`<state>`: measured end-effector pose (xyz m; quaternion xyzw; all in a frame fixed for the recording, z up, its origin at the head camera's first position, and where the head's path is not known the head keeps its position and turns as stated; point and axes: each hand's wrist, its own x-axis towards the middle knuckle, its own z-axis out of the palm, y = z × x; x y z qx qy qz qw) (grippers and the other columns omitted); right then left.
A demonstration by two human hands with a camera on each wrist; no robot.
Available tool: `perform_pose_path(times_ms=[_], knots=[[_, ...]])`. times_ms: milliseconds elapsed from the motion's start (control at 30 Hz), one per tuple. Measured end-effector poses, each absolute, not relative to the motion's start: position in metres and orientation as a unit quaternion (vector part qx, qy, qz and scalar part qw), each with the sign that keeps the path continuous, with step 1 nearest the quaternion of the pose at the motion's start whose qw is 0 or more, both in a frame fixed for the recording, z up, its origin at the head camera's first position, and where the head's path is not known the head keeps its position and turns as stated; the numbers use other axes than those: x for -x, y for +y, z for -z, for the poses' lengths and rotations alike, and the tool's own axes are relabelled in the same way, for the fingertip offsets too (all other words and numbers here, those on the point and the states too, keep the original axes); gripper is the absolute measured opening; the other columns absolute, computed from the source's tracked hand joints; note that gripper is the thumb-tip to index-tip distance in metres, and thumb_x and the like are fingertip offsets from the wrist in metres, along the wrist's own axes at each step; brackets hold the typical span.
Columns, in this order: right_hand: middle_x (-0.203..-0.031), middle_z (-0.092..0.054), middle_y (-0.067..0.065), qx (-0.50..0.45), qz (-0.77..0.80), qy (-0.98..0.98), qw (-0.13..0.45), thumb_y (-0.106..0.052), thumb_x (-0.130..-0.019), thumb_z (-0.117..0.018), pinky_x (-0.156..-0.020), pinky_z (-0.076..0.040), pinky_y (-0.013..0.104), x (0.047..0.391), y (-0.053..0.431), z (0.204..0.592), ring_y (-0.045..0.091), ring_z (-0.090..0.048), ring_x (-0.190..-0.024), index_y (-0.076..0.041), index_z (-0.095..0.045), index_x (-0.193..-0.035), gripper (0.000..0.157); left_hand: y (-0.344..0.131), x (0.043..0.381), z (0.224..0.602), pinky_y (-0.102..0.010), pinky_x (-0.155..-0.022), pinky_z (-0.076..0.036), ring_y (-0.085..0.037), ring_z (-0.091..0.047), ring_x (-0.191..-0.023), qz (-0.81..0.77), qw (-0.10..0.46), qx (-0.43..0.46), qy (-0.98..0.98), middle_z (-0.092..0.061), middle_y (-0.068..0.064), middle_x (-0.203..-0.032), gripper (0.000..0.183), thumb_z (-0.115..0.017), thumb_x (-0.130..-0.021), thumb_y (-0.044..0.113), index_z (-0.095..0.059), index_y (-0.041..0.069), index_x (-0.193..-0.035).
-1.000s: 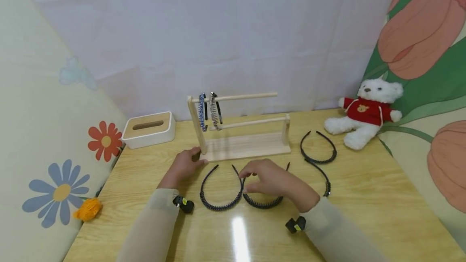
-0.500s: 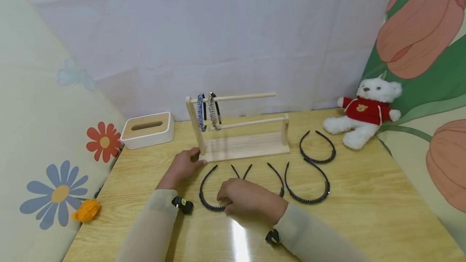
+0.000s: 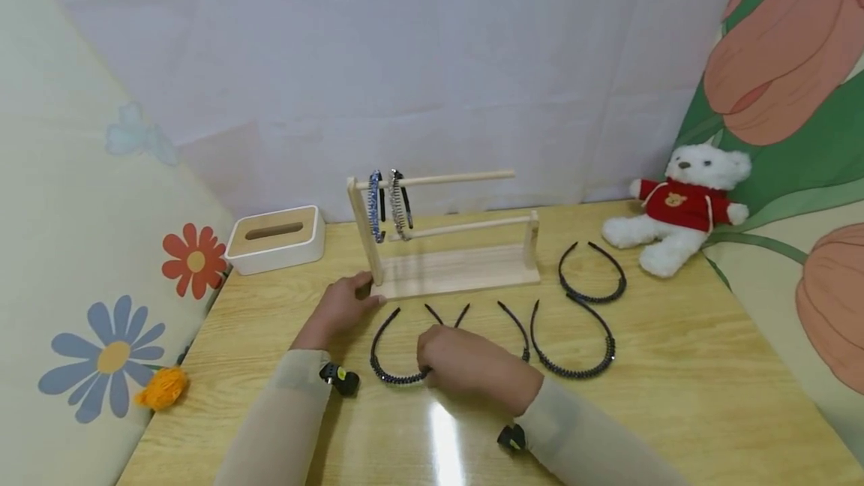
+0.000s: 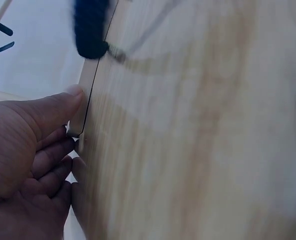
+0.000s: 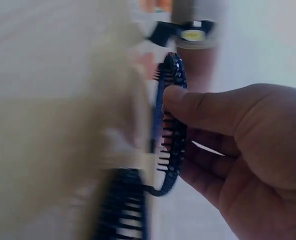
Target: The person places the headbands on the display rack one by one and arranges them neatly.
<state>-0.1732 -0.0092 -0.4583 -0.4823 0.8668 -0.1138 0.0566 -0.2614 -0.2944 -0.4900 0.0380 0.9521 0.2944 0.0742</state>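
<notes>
My right hand (image 3: 472,366) pinches the beaded front of a dark toothed headband (image 3: 400,379), the leftmost on the table; in the right wrist view my thumb lies on this headband (image 5: 176,145), with fingers behind it. A second dark headband (image 3: 518,330) is partly hidden under that hand. My left hand (image 3: 340,310) grips the left end of a wooden headband stand (image 3: 459,270). Thumb on the front edge and fingers curled round the corner show on the stand's base (image 4: 89,75) in the left wrist view. A blue headband (image 3: 373,208) and a silver one (image 3: 396,208) hang from the upper rod.
Two more dark headbands, one nearer (image 3: 574,374) and one farther (image 3: 594,298), lie touching on the right. A white tissue box (image 3: 277,253) with a wooden lid stands left. At the back right sits a white teddy bear (image 3: 685,205). An orange fluffy thing (image 3: 162,388) lies at the left edge.
My right hand has moved left and down from above the second headband to the leftmost one and taken hold of it; its front has lifted slightly. My left hand stays at the stand.
</notes>
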Motion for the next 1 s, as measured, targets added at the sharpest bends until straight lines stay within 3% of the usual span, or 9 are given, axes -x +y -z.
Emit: perform_pose_path(times_ms=[233,533,733,867,1000], knots=[[-0.114,-0.077,-0.002,0.496,0.17,0.851,0.038,-0.019,-0.106,-0.074,-0.101,-0.059,0.026,0.179,0.019,0.419,0.013,-0.071,-0.11,-0.014,-0.085,-0.107,0.012,-0.294,0.261,0.487,-0.065,-0.13,-0.032,-0.052,-0.037,-0.157,-0.285,0.072,-0.052,0.954,-0.04,-0.027,-0.17,0.066,-0.073,-0.108,0.031,-0.049,0.006,-0.164],[-0.12,-0.081,0.003,0.426,0.41,0.805,0.045,-0.017,-0.104,-0.076,-0.102,-0.062,0.041,0.203,0.077,0.395,0.018,-0.075,-0.114,-0.01,-0.084,-0.114,0.014,-0.294,0.261,0.486,-0.066,-0.13,-0.032,-0.05,-0.037,-0.159,-0.291,0.082,-0.042,0.952,-0.041,-0.025,-0.171,0.066,-0.073,-0.108,0.03,-0.049,0.009,-0.165],[-0.107,-0.076,0.011,0.377,0.548,0.743,0.08,-0.002,-0.106,-0.069,-0.085,-0.06,0.029,0.218,0.114,0.391,0.013,-0.068,-0.095,0.004,-0.078,-0.113,0.012,-0.292,0.26,0.486,-0.065,-0.132,-0.028,-0.05,-0.032,-0.161,-0.298,0.093,-0.028,0.95,-0.034,-0.025,-0.174,0.068,-0.073,-0.108,0.03,-0.046,0.008,-0.166],[-0.102,-0.075,0.001,0.335,0.587,0.733,0.068,-0.002,-0.108,-0.066,-0.087,-0.059,0.025,0.225,0.133,0.393,0.011,-0.067,-0.096,0.009,-0.074,-0.114,0.015,-0.291,0.26,0.487,-0.064,-0.132,-0.028,-0.049,-0.032,-0.161,-0.302,0.094,-0.026,0.948,-0.036,-0.024,-0.174,0.067,-0.072,-0.108,0.029,-0.046,0.008,-0.166],[-0.098,-0.073,-0.007,0.285,0.652,0.702,0.04,-0.011,-0.113,-0.061,-0.087,-0.059,0.024,0.23,0.145,0.393,0.01,-0.068,-0.093,-0.001,-0.076,-0.112,0.017,-0.291,0.26,0.489,-0.065,-0.131,-0.029,-0.049,-0.033,-0.161,-0.3,0.091,-0.025,0.949,-0.037,-0.023,-0.174,0.067,-0.071,-0.108,0.03,-0.046,0.008,-0.166]])
